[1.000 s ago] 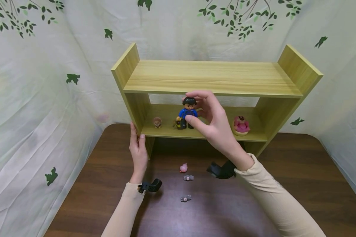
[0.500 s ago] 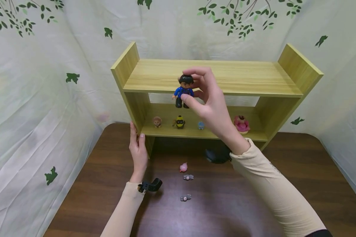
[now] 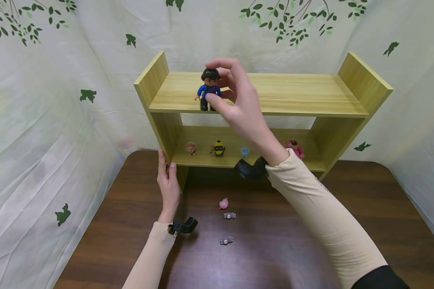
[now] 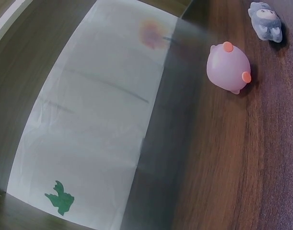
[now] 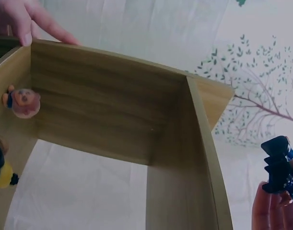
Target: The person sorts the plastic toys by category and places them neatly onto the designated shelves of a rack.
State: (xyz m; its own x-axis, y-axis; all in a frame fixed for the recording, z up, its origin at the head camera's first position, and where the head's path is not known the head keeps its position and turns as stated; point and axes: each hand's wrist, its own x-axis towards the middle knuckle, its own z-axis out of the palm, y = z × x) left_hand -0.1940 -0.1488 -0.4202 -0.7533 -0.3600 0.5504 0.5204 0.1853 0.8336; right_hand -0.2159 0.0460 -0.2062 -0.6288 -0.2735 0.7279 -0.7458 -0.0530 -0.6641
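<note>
Right hand [image 3: 239, 96] fingers hold toy figure [image 3: 210, 85], long axis upright, left of palm, by near edge of upper shelf [image 3: 296, 90]; left hand [image 3: 169, 188], fingers straight, touches side panel [image 3: 167, 130].

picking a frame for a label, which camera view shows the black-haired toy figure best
The head view: the toy figure shows upright there from head to feet, partly covered by the right hand. The right wrist view catches only part of it, dark, at the right edge. The left wrist view misses it.

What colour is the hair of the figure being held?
Black; the figure's hair shows best in the head view.
</note>
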